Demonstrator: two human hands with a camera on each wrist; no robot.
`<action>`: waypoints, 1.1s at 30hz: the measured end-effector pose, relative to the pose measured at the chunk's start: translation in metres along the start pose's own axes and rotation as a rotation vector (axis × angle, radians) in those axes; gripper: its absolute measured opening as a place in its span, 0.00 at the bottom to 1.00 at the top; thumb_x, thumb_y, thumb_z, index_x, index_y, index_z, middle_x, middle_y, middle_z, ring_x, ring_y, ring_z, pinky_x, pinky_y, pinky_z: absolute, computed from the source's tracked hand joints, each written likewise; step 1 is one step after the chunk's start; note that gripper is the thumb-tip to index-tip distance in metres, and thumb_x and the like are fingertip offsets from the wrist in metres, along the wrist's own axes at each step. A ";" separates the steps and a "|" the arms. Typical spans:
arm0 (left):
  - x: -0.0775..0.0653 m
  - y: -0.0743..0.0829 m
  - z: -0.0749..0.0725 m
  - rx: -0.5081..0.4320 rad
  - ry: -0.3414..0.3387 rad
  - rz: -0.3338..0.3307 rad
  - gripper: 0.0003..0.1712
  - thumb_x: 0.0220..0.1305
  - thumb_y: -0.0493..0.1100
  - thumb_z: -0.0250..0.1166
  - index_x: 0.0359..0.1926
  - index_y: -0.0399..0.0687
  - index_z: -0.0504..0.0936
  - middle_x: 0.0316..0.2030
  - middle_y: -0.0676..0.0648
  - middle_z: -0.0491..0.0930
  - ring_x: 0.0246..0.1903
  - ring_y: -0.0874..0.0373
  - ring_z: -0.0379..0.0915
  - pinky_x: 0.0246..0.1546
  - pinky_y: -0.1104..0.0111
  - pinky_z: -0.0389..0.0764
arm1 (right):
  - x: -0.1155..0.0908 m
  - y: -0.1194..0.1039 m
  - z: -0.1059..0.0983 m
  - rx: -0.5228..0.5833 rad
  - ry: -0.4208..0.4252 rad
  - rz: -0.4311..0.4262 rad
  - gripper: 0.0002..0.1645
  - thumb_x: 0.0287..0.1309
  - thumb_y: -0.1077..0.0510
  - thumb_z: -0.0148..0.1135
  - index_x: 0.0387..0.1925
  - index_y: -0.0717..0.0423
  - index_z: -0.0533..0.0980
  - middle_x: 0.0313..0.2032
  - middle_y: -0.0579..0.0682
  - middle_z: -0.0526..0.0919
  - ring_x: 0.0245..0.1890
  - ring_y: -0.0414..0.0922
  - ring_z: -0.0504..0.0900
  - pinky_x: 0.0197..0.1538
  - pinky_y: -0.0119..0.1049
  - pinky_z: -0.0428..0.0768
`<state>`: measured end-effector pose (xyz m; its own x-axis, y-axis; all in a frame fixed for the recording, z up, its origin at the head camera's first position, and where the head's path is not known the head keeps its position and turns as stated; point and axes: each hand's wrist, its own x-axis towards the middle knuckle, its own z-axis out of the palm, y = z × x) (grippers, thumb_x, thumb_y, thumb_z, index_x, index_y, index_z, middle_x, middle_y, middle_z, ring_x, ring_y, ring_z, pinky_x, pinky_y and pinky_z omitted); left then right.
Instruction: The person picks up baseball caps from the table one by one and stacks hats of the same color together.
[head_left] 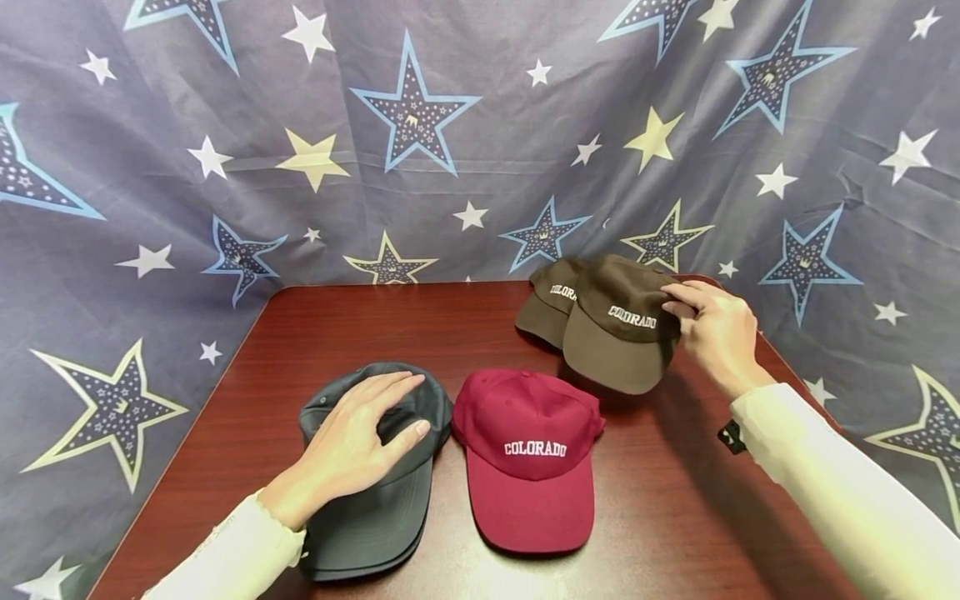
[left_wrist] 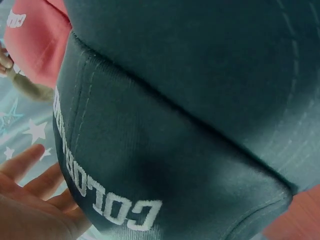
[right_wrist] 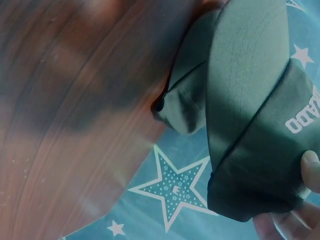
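My right hand pinches the side of a brown baseball cap with COLORADO in white letters. That cap overlaps a second brown cap at the back right of the table. In the right wrist view the thumb lies on the front of the held cap, with fingers at its far edge. My left hand lies with extended fingers over a dark grey cap. Under its brim shows the edge of another brim. In the left wrist view the grey cap bears white letters too.
A crimson COLORADO cap sits at the front middle, right beside the grey one. The reddish-brown wooden table runs back to a grey-blue curtain printed with stars. The curtain also hangs along both sides.
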<state>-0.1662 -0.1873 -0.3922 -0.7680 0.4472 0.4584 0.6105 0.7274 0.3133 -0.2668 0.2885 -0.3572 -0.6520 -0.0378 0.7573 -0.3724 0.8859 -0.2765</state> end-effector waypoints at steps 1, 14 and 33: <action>0.001 0.000 0.000 -0.002 -0.001 0.000 0.34 0.63 0.66 0.56 0.66 0.60 0.67 0.61 0.49 0.69 0.63 0.53 0.60 0.62 0.47 0.59 | -0.001 0.001 -0.002 0.000 -0.006 0.006 0.13 0.52 0.57 0.68 0.42 0.44 0.84 0.43 0.46 0.84 0.42 0.49 0.81 0.36 0.52 0.77; 0.009 0.006 0.004 -0.009 -0.011 -0.013 0.36 0.62 0.66 0.57 0.67 0.58 0.67 0.63 0.51 0.68 0.63 0.52 0.59 0.63 0.50 0.59 | -0.019 0.009 -0.032 -0.030 -0.055 -0.040 0.15 0.49 0.58 0.71 0.41 0.44 0.84 0.42 0.45 0.84 0.40 0.48 0.82 0.34 0.48 0.76; 0.012 0.004 0.005 -0.001 -0.005 0.005 0.35 0.62 0.66 0.57 0.67 0.59 0.67 0.63 0.51 0.68 0.63 0.51 0.60 0.63 0.48 0.59 | -0.047 0.032 -0.066 -0.051 -0.198 -0.161 0.20 0.41 0.59 0.75 0.39 0.37 0.84 0.39 0.37 0.84 0.37 0.19 0.72 0.29 0.32 0.73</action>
<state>-0.1737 -0.1764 -0.3891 -0.7662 0.4534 0.4553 0.6142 0.7250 0.3116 -0.2045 0.3497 -0.3626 -0.7055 -0.2653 0.6572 -0.4512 0.8832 -0.1279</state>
